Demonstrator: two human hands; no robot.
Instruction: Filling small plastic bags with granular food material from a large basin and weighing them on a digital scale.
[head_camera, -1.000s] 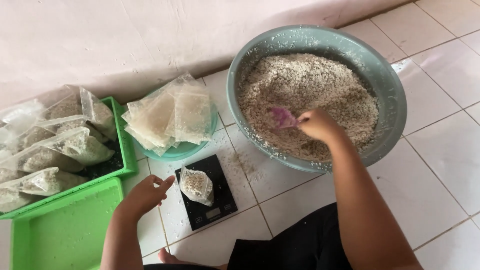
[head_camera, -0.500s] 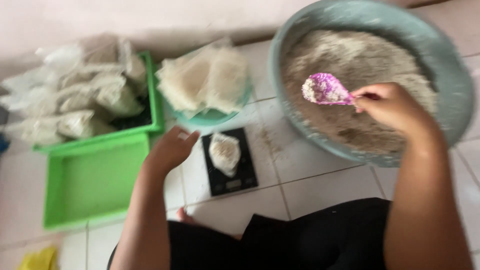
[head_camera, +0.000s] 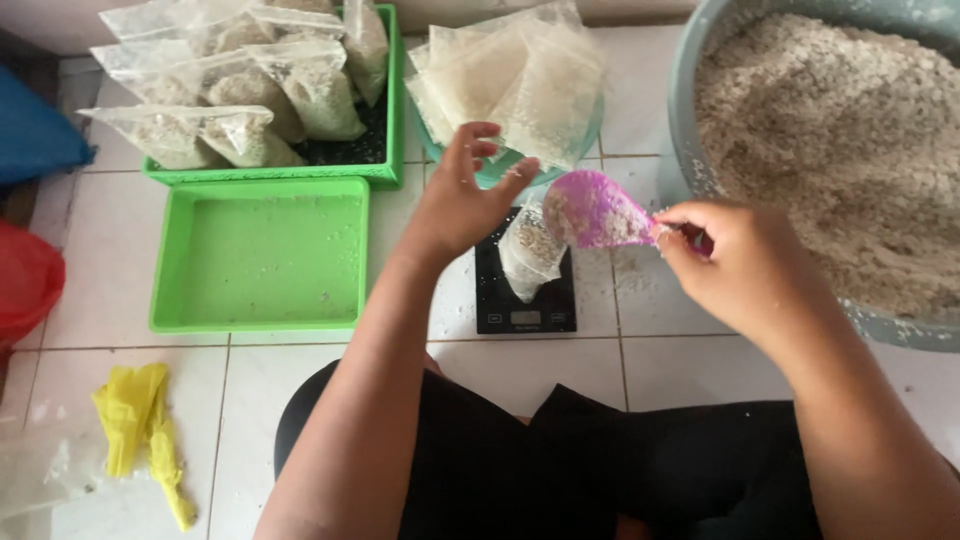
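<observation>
My right hand (head_camera: 745, 265) grips a purple plastic spoon (head_camera: 595, 210) heaped with pale grain and holds it over a small clear bag (head_camera: 530, 255) part-filled with the same grain. The bag stands on a black digital scale (head_camera: 524, 300) on the white tiled floor. My left hand (head_camera: 465, 195) hovers at the bag's upper left with fingers spread, close to the bag's mouth; whether it touches the bag I cannot tell. A big grey-green basin (head_camera: 690, 110) full of grain sits at the right.
An empty green tray (head_camera: 260, 255) lies left of the scale. Behind it a second green tray (head_camera: 385, 120) holds several filled bags. A teal dish (head_camera: 500, 170) carries a pile of empty clear bags. Yellow plastic (head_camera: 140, 425), red and blue items lie at the left.
My right hand has carried the loaded spoon from the basin leftwards to above the bag on the scale. My left hand has risen to the bag's mouth. The camera has shifted left.
</observation>
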